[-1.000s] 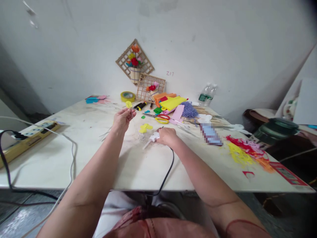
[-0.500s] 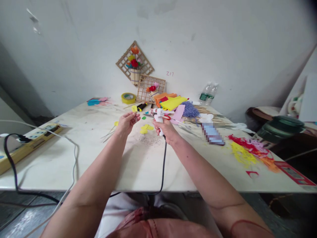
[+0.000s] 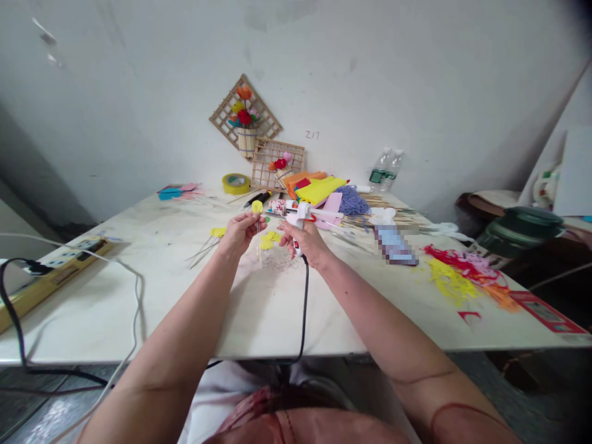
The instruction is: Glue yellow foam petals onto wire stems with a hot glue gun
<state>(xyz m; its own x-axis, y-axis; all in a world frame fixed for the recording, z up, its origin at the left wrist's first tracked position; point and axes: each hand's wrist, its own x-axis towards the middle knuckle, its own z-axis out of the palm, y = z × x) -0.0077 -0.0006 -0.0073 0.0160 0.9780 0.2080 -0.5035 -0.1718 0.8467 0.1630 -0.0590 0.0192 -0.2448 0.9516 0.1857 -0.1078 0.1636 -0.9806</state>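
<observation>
A dusty-red top (image 3: 319,427) is worn — short right sleeve (image 3: 462,425) — with pale trousers (image 3: 208,391)

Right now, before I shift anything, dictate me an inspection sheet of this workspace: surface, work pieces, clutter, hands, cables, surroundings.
Surface: white table, with small specks scattered near the hands.
Work pieces: yellow flower-like piece on thin stems, white glue gun, loose yellow petals.
Clutter: folded yellow sheet, purple yarn, yellow tape roll, coloured shreds on the right; scissors mostly hidden.
Hands: left hand holds the flower-like piece; right hand grips the glue gun.
Cables: black cord runs from the glue gun to the table's near edge; white cable crosses the left side, near a power strip.
Surroundings: pale wall, two clear bottles at the back.
</observation>
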